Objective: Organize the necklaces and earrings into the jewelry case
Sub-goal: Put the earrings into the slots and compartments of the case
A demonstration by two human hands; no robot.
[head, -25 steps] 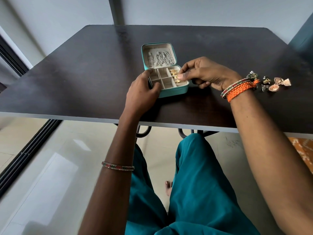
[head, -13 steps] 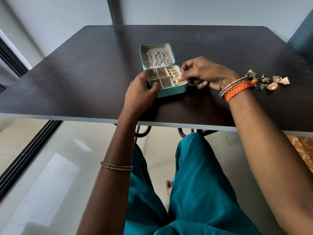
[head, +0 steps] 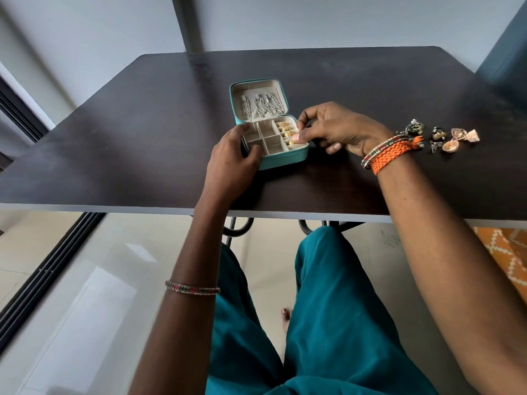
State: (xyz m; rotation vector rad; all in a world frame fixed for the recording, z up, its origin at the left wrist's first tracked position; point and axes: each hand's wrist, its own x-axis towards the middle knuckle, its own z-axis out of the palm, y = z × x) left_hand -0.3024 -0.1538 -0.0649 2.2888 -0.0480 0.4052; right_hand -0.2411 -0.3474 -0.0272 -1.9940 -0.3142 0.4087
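Observation:
A small teal jewelry case (head: pixel 288 160) stands open on the dark table, its lid upright. Silver chain necklaces (head: pixel 263 106) hang inside the lid. Gold earrings (head: pixel 286 129) sit in the right-hand slots of the tray; the square compartments beside them look empty. My left hand (head: pixel 232 163) grips the case's front left corner. My right hand (head: pixel 332 128) rests at the case's right edge, thumb and forefinger pinched on a gold earring (head: pixel 292 142) in the nearest slot. Several loose earrings (head: pixel 449 136), gold, copper and dark, lie on the table beyond my right wrist.
The dark table (head: pixel 114 155) has its front edge just above my knees. A teal chair back (head: pixel 507 64) stands at the far right, a grey pillar (head: pixel 189 21) behind the table. An orange patterned rug (head: pixel 510 252) lies on the floor right.
My right fingertips have stayed at the right-hand slots, shifting slightly toward the nearest one. My left hand keeps its hold on the case. The view has shifted a little.

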